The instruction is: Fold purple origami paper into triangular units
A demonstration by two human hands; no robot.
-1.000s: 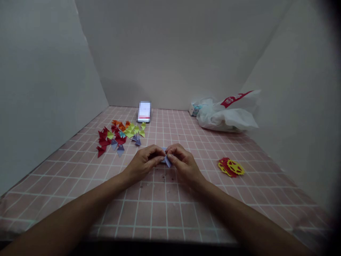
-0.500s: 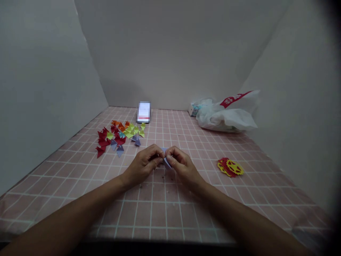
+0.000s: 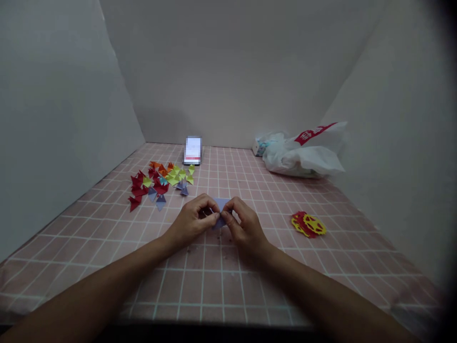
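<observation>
A piece of light purple paper is pinched between my two hands, just above the table. My left hand grips it with thumb and forefinger. From the other side my right hand does the same, and the fingertips of both hands almost meet at the paper's middle. Parts of the sheet show above and below the fingers; the rest is covered. To the left lies a cluster of small folded paper pieces, among them red ones, yellow ones and purple ones.
Red and yellow cut-out discs lie stacked at the right. Behind them rest a white plastic bag and a tissue pack. A lit phone stands at the back. Pale walls enclose the checked tablecloth; small scraps lie near my hands.
The purple paper has turned and spread out flatter, so more of it shows above and below my fingers. My right thumb has shifted slightly left, closer to my left thumb.
</observation>
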